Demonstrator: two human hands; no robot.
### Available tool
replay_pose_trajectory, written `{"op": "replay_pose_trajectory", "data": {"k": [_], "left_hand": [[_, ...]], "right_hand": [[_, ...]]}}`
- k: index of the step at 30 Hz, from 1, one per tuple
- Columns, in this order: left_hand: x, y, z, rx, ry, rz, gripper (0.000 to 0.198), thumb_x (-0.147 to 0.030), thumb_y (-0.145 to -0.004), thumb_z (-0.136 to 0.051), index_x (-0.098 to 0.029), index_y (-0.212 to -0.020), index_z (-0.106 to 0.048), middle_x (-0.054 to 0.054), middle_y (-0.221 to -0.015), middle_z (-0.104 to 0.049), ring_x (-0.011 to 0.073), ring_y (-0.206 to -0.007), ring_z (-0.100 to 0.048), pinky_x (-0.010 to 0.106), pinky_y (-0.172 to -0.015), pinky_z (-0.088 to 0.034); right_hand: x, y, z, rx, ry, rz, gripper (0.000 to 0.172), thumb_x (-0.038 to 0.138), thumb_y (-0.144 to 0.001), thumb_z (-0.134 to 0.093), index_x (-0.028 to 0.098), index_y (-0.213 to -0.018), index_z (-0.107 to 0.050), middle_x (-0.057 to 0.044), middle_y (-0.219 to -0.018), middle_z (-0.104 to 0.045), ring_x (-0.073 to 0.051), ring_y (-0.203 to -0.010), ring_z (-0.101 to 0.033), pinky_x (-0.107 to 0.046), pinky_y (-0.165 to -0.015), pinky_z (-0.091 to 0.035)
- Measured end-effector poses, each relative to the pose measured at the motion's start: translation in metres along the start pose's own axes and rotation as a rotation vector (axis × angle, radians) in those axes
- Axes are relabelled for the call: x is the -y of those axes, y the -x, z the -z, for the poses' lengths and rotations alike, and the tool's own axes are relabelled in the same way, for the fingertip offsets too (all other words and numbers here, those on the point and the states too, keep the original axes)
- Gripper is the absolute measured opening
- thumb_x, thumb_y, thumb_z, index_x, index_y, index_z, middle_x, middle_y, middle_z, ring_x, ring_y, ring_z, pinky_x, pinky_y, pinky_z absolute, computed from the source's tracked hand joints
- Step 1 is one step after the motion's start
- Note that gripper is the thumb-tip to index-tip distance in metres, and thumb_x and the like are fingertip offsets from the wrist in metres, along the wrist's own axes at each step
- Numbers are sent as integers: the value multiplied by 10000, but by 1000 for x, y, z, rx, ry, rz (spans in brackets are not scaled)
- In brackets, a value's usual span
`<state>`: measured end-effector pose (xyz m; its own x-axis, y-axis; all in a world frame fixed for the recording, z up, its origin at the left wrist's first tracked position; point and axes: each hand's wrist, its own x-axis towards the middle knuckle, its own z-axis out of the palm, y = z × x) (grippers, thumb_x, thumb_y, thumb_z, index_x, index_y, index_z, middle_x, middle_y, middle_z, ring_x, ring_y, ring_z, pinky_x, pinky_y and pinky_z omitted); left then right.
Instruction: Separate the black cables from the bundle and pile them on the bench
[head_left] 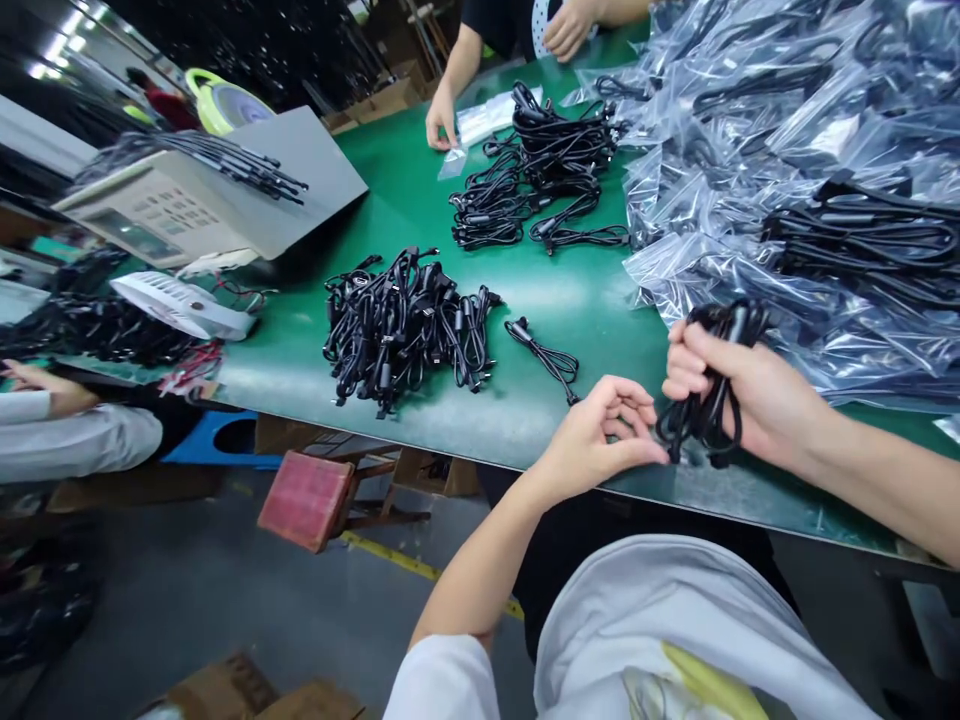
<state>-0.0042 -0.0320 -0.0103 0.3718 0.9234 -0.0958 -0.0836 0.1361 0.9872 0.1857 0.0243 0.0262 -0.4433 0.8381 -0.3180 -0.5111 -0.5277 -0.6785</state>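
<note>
My right hand (739,390) is closed around a bunch of coiled black cables (705,425), held over the table's near edge. Just left of that bunch is my left hand (600,435), its fingers loosely curled and its thumb apart from them, with nothing seen in its grasp. The thumb tip comes right up to the cables; whether it touches them I cannot tell. A single tied black cable (547,355) lies on the green table beyond my left hand. Further left is a heap of coiled black cables (405,325).
Clear plastic bags (697,190) with black cables pile up at the right. Across the green table (300,385), a co-worker's hands (444,118) are near small bags and another cable pile (532,170). A beige machine (247,180) and white fan (180,305) stand left.
</note>
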Motion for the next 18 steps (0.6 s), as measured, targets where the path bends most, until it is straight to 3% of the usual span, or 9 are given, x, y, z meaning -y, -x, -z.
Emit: {"op": "replay_pose_trajectory", "data": {"k": [3,7,12,18], "left_hand": [[0,2,-17,-3,-60,92,614,-397,-654,-963,-193,-1070,-559,17,-932,-688,118,-794,-656,250,-736,-529],[3,0,-32,-116,-36,173,437,-476,-774,-864,-178,-945,-596,-18,-760,-683,85,-638,-616,226,-650,-499],[2,-3,-28,-16,99,182,402,-551,-926,-678,-150,-948,-653,-10,-681,-674,79,-562,-603,208,-577,-498],[-1,-4,-22,52,197,202,497,-611,-916,-668,-122,-1002,-676,8,-677,-675,90,-566,-613,216,-571,-505]], "right_hand": [[17,1,-5,-77,-83,111,143,270,-934,-786,178,-872,-697,74,-682,-465,-59,-592,-409,-149,-595,-476],[23,7,-10,-114,-53,205,125,232,-1000,-691,173,-891,-685,60,-696,-494,-70,-624,-446,-163,-628,-498],[19,9,-7,-112,10,211,82,223,-1004,-676,180,-934,-687,58,-717,-523,-74,-652,-486,-179,-672,-521],[21,6,-5,-146,-13,166,115,247,-1009,-674,169,-926,-688,58,-725,-506,-66,-638,-501,-173,-673,-527]]}}
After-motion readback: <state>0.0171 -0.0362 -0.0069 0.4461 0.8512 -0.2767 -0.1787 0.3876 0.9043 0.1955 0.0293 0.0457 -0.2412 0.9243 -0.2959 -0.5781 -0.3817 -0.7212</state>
